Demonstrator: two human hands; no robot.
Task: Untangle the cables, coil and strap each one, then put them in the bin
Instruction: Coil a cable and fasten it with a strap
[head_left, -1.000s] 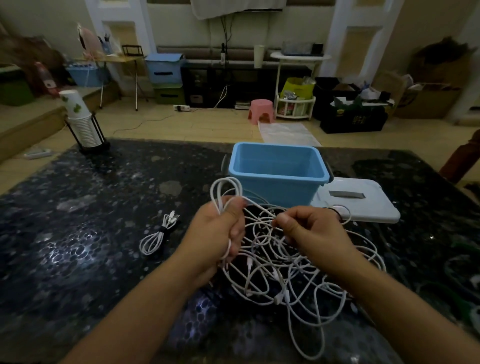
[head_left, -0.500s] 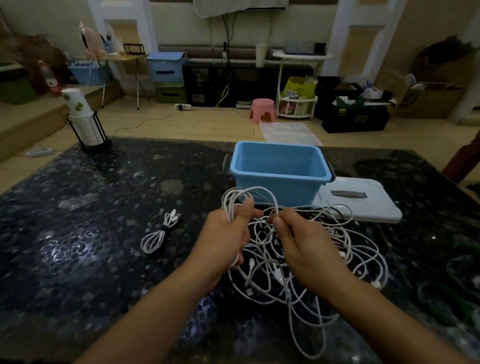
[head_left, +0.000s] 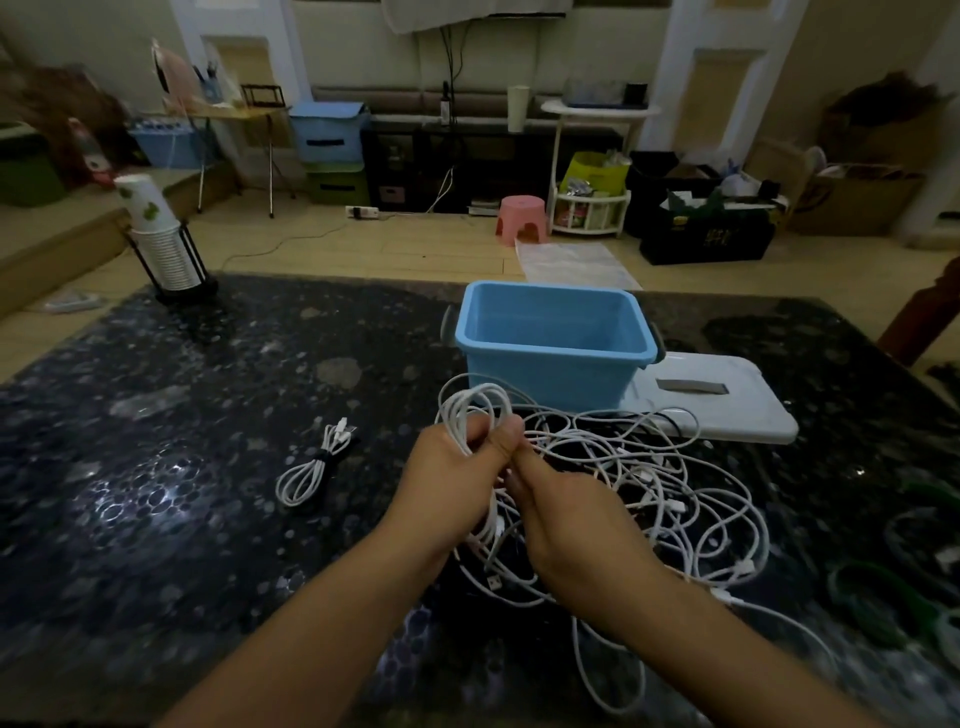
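A tangle of white cables (head_left: 670, 493) lies on the dark table in front of the blue bin (head_left: 553, 345). My left hand (head_left: 457, 478) grips a small coil of white cable whose loops stick up above my fist. My right hand (head_left: 576, 525) is right beside it, fingertips pinching a strand of the same cable near my left thumb. A coiled, strapped white cable (head_left: 317, 462) rests on the table to the left. The bin looks empty inside.
The bin's white lid (head_left: 717, 405) lies to its right on the dark speckled table (head_left: 156, 467). A stack of paper cups in a black holder (head_left: 161, 244) stands at the far left corner. Green straps (head_left: 878, 597) lie at the right edge.
My right hand has moved left until its fingertips meet my left hand. The coil in my left fist has gained loops, and the tangle has shifted slightly.
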